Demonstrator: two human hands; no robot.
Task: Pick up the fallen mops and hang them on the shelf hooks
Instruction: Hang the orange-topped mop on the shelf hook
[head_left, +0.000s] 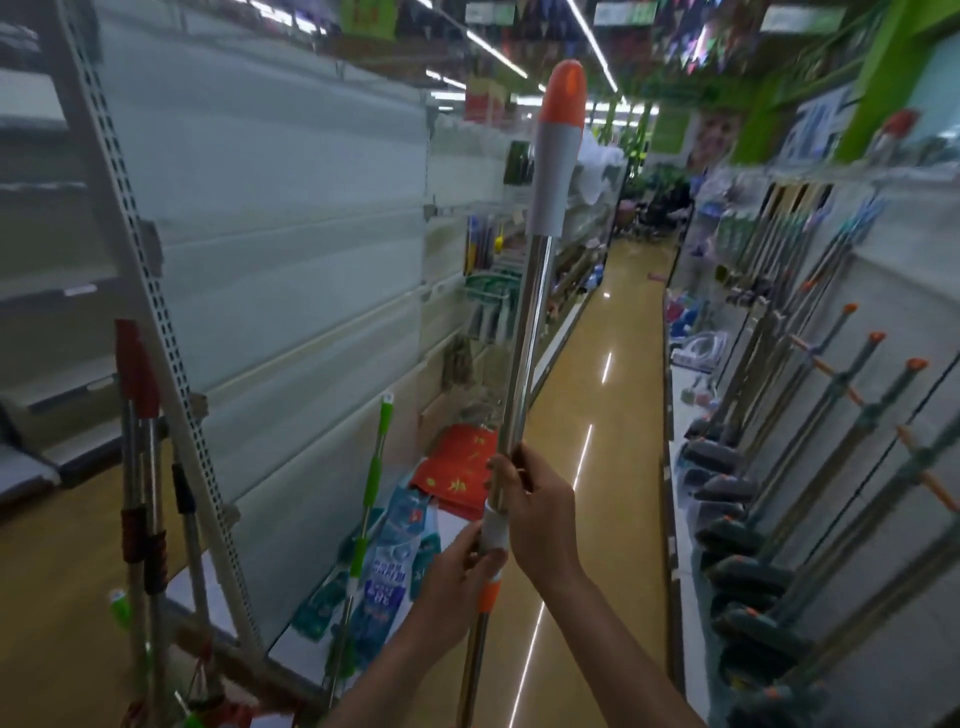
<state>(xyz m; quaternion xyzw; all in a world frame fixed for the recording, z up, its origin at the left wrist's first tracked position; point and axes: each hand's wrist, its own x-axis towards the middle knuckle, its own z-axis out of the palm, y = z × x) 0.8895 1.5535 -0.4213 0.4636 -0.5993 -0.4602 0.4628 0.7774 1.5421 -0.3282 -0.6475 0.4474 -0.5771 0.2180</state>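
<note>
I hold a mop (524, 322) upright in the middle of the aisle. Its pole is shiny metal with a grey grip and an orange tip at the top. My right hand (537, 512) grips the pole just above a white and orange collar. My left hand (457, 577) clasps the pole at that collar, a little lower. The mop's head is out of view below the frame. A green-handled mop (366, 514) leans against the left shelf (291, 291). Red-handled mops (143, 467) stand at the near left.
A row of mops with dark heads and orange tips (810, 467) lines the right shelf. Packaged goods (389, 561) and a red package (460, 467) lie on the left bottom shelf. The glossy aisle floor (613, 364) runs ahead between the shelves.
</note>
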